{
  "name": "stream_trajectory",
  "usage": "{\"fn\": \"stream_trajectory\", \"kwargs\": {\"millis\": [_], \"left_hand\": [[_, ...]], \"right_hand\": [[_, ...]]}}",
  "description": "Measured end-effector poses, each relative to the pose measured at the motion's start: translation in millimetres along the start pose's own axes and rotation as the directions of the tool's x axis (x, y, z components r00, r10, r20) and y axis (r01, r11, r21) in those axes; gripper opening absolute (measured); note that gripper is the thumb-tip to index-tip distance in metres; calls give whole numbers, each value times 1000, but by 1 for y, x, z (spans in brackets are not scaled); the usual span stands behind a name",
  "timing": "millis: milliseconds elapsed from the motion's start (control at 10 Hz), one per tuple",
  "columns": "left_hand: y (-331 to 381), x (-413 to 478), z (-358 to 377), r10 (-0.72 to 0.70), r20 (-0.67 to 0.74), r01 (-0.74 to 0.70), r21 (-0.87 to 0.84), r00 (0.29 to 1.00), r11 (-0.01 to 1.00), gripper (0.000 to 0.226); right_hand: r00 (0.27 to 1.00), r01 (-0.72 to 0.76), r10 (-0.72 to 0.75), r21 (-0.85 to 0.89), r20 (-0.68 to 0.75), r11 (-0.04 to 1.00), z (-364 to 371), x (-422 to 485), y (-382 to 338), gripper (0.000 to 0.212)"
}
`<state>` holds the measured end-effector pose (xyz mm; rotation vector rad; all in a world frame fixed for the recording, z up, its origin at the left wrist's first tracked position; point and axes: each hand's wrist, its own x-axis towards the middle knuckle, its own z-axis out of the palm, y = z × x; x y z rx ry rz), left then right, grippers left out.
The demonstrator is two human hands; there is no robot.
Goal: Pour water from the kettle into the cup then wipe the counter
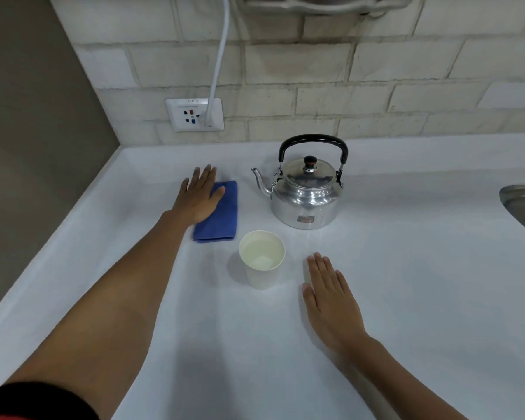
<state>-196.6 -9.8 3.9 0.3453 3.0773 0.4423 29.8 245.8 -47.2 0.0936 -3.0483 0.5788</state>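
Left hand (199, 197) lies flat, grip released, on the blue cloth (220, 216) toward the bench's (406, 268) back-left corner — right hand (331, 298) flat and released beside the filled cup (262, 258) — kettle (305, 189) behind.

We see a white counter (406, 298) under a wall of off-white tiles (315, 71) laid like bricks with grey joints. The folded cloth (222, 213) is a solid blue. The kettle (305, 195) is shiny silver, with a black handle (314, 139) and a dark knob on its lid. The cup (262, 268) is plain white, cream inside. The socket plate (194, 114) is white with small red and blue marks, and a white cable (220, 56) rises from it. The side wall (28, 131) is dull brown-grey.
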Motion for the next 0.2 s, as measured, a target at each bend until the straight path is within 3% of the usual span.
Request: {"fn": "stream_trajectory", "kwargs": {"millis": [200], "left_hand": [[10, -12, -61, 47, -214, -29, 90, 976, 996, 59]], "right_hand": [[975, 59, -71, -65, -209, 996, -54, 43, -6, 55]]}}
